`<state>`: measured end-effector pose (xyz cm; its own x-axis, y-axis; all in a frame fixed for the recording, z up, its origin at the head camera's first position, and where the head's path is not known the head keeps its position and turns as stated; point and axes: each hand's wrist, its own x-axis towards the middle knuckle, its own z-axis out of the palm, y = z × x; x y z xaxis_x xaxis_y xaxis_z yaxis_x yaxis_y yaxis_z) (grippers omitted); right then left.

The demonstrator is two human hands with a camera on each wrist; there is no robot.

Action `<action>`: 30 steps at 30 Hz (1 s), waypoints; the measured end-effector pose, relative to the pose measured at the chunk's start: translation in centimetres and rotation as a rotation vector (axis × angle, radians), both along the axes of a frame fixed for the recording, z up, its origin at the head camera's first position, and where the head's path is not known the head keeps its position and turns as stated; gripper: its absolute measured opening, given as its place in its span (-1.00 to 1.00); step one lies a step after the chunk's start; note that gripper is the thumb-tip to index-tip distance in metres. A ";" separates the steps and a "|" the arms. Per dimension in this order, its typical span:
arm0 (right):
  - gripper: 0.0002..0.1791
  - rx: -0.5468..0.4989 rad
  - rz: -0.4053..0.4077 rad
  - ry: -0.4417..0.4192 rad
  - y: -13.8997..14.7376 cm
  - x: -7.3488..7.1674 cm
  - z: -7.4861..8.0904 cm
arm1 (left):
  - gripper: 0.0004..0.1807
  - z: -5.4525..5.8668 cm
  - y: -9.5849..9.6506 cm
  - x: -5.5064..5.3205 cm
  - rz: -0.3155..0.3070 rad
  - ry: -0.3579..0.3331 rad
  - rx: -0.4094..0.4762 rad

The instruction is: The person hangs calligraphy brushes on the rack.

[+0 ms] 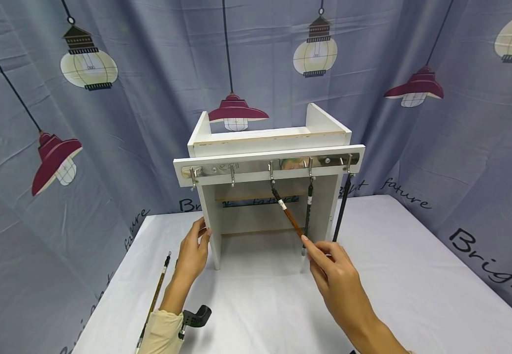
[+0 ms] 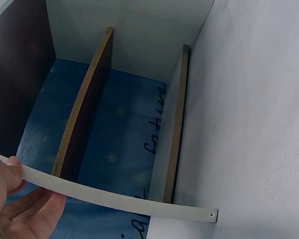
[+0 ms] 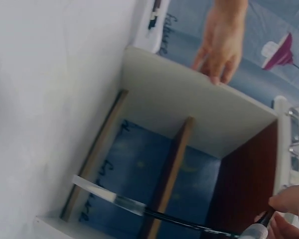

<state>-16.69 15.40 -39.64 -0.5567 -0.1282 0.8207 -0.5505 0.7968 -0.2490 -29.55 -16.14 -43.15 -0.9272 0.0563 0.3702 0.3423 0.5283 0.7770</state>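
Observation:
A white wooden shelf (image 1: pixel 269 146) stands on the table, with a metal hook strip (image 1: pixel 251 167) across its front. My left hand (image 1: pixel 192 253) pinches the edge of its left side panel, the thumb inside and the fingers outside in the left wrist view. My right hand (image 1: pixel 340 282) pinches the lower part of a brown calligraphy brush (image 1: pixel 292 219), which slants up to the middle hook, its top loop at that hook. To its right hang two dark brushes (image 1: pixel 309 201) on hooks. In the right wrist view, a black-handled brush (image 3: pixel 129 204) with a white tip crosses the shelf opening.
Another brush (image 1: pixel 155 295) lies on the white tabletop (image 1: pixel 256 305) left of my left forearm. A black camera mount (image 1: pixel 198 316) sits at my left wrist. Behind the shelf hangs a grey-blue curtain (image 1: pixel 158 98) printed with lamps. Inner crossboards (image 2: pixel 84 94) span the shelf.

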 end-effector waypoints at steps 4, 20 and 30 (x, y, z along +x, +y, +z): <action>-0.24 0.008 -0.015 0.048 -0.5 -0.8 -1.2 | -0.49 -0.1 -0.1 0.0 0.003 -0.009 -0.004; -0.31 -0.216 0.072 0.068 -3.5 -4.1 -5.5 | -0.48 -0.2 0.0 -0.2 0.008 -0.003 0.007; -0.34 -0.297 0.039 -0.066 -5.6 -6.2 -6.4 | -0.48 -0.1 -0.2 -0.2 0.002 -0.019 0.012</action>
